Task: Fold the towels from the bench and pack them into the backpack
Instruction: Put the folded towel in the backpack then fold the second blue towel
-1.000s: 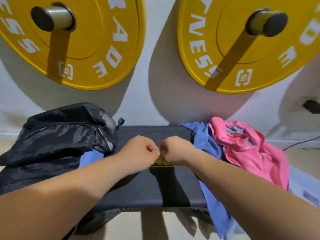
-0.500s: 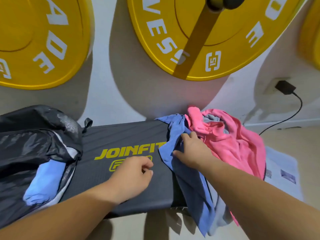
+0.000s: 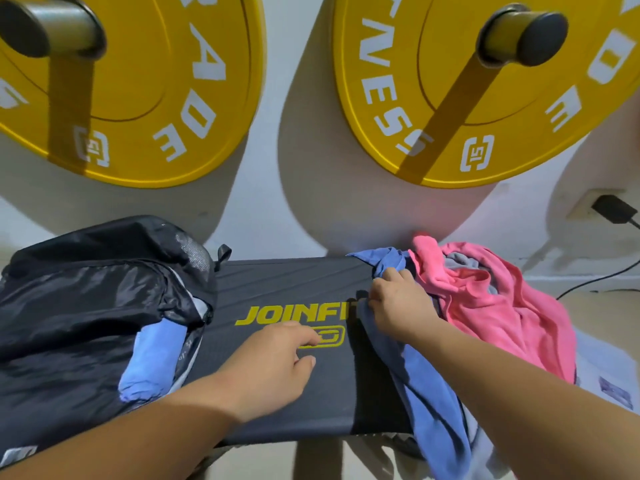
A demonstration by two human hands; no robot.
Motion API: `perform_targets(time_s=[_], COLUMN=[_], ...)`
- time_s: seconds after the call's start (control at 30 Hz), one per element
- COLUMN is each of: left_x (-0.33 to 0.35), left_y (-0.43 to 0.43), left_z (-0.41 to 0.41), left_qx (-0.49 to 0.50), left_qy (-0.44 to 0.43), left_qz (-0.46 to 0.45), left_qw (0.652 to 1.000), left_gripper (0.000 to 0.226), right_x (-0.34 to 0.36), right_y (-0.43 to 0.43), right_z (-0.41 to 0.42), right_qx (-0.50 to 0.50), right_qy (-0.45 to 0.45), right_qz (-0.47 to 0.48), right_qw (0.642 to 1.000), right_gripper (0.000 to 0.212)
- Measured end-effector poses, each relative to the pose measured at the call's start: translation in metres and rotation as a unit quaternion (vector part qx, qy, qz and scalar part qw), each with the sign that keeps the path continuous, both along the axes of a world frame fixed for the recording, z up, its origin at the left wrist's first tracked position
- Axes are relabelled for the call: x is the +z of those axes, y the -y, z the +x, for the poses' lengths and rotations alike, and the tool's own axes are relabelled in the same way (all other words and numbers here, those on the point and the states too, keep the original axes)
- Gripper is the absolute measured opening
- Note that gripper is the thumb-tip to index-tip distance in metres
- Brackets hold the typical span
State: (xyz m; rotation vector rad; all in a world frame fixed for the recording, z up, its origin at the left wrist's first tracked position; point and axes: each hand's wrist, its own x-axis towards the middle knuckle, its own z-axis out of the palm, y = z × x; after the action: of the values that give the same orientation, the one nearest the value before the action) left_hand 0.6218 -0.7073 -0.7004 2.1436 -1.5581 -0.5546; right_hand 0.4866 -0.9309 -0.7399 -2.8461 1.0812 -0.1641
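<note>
Where the blue towel (image 3: 415,368) drapes over the right part of the bench (image 3: 287,403), its upper end lies bunched against the wall side and its lower end hangs past the front edge. Right hand (image 3: 398,306) sits on the upper portion of this towel, fingers curled and pinching the fabric at its left edge; grip looks closed on the cloth. Pink towel (image 3: 502,306) lies crumpled just beside the blue one, to its right, touching it, with a grey towel (image 3: 460,263) showing in its folds near the top. More grey cloth hangs below the blue towel at the bench front.

Left hand (image 3: 273,368) rests on the bare middle of the bench, over the lower part of the yellow logo (image 3: 294,315). Fingers loosely curled, index finger extended toward the right; holding nothing.

Black backpack (image 3: 86,306) lies on the left part of the bench, its opening facing the bench middle. Light blue folded towel (image 3: 152,362) sticks partly out of that opening.

Behind the bench, on the white wall (image 3: 294,168), two yellow weight plates hang on pegs: left plate (image 3: 145,98), right plate (image 3: 485,98). Black plug (image 3: 614,209) sits in a wall socket at far right, cable running down toward the floor. Paper sheet (image 3: 602,375) lies on the floor at right.
</note>
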Motion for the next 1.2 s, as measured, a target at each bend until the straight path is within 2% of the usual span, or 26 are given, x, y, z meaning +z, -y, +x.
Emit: perform_targets(time_s=[0.07,0.17,0.27,0.37,0.43,0.47,0.6,0.7,0.77,0.9,0.93,1.0,1.07,1.13,1.2], left_x=[0.007,0.026,0.064,0.107,0.133,0.142,0.164,0.169,0.168,0.159,0.155,0.147,0.141,0.137,0.131], left_y=[-0.005,-0.013,-0.020,-0.029,-0.038,-0.043,-0.061,-0.071,-0.077,-0.083,-0.084,-0.084,-0.082,-0.079,-0.073], left_z=[0.003,0.007,0.006,0.003,0.002,0.001,-0.008,-0.013,-0.012,-0.002,0.001,0.006,0.007,0.010,0.015], left_qx=[0.002,0.051,0.093,0.121,0.135,0.139,0.129,0.082,0.058,0.014,0.005,0.005,0.021,0.038,0.038], left_qy=[-0.003,-0.025,-0.149,-0.250,-0.234,-0.225,-0.231,-0.212,-0.184,-0.183,-0.146,-0.011,0.089,0.106,0.074], left_qz=[-0.015,-0.062,-0.137,-0.216,-0.237,-0.235,-0.204,-0.178,-0.172,-0.118,-0.098,-0.067,-0.057,-0.056,-0.039], left_qw=[1.000,0.996,0.975,0.936,0.933,0.935,0.942,0.957,0.966,0.976,0.984,0.998,0.994,0.992,0.996], left_gripper=[0.039,0.055,0.052,0.040,0.014,0.009,0.029,0.036,0.033,0.012,0.010,0.014,0.018,0.022,0.035], right_x=[0.022,0.067,0.117,0.168,0.201,0.214,0.249,0.252,0.248,0.234,0.229,0.215,0.200,0.188,0.178], right_y=[-0.018,-0.057,-0.097,-0.128,-0.141,-0.146,-0.154,-0.157,-0.158,-0.165,-0.166,-0.162,-0.154,-0.144,-0.134], right_z=[0.017,0.039,0.047,0.042,0.032,0.025,-0.008,-0.028,-0.042,-0.059,-0.060,-0.058,-0.056,-0.056,-0.054], right_qx=[0.012,0.069,0.166,0.220,0.236,0.236,0.201,0.156,0.121,0.086,0.083,0.076,0.076,0.076,0.070], right_qy=[0.110,0.194,0.254,0.265,0.268,0.261,0.225,0.172,0.167,0.195,0.186,0.149,0.128,0.132,0.150], right_qz=[0.074,0.138,0.136,0.148,0.135,0.121,0.135,0.140,0.134,0.165,0.162,0.156,0.187,0.227,0.238], right_qw=[0.991,0.969,0.943,0.927,0.924,0.928,0.944,0.962,0.969,0.963,0.966,0.974,0.971,0.962,0.957], right_gripper=[0.011,0.018,0.011,0.011,0.013,0.014,0.018,0.015,0.022,0.013,0.014,0.023,0.036,0.038,0.037])
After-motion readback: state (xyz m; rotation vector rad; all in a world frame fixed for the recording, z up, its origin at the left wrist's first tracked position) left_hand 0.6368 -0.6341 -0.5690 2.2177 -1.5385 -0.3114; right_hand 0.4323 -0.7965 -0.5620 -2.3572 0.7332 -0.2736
